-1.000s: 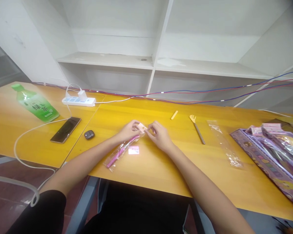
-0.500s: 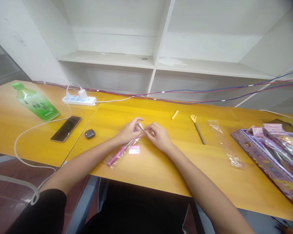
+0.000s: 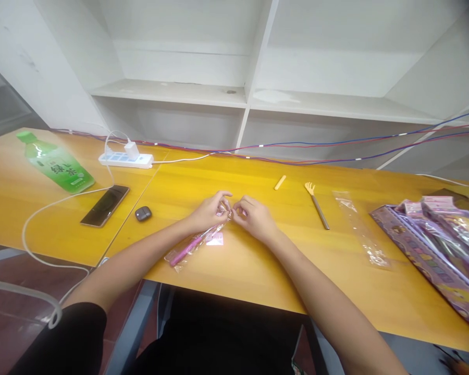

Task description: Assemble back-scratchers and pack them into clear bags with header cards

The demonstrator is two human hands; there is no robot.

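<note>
My left hand (image 3: 211, 212) is closed round the upper end of a clear plastic wrapper (image 3: 209, 229). Inside the wrapper lies a slim tool with a pink handle (image 3: 185, 251), slanting down toward the table's front edge. Its top end is hidden by my fingers. My right hand (image 3: 253, 216) pinches at the wrapper's end, its fingertips close against my left hand's. Partly under the wrapper, a small pink and white card (image 3: 216, 239) rests on the table.
Right of my hands lie a yellow stick (image 3: 280, 182), a hand-shaped back scratcher (image 3: 316, 204), a clear wrapper (image 3: 361, 229) and a purple box with packets (image 3: 426, 250). Leftward are a black case (image 3: 143, 213), a phone (image 3: 105, 205), a green tea bottle (image 3: 57, 164) and a power strip (image 3: 127, 160).
The wrapper's end between my hands has shifted, and the pale tip seen there earlier is now covered. My left fingers have stretched slightly, and the wrapped tool moved a little left.
</note>
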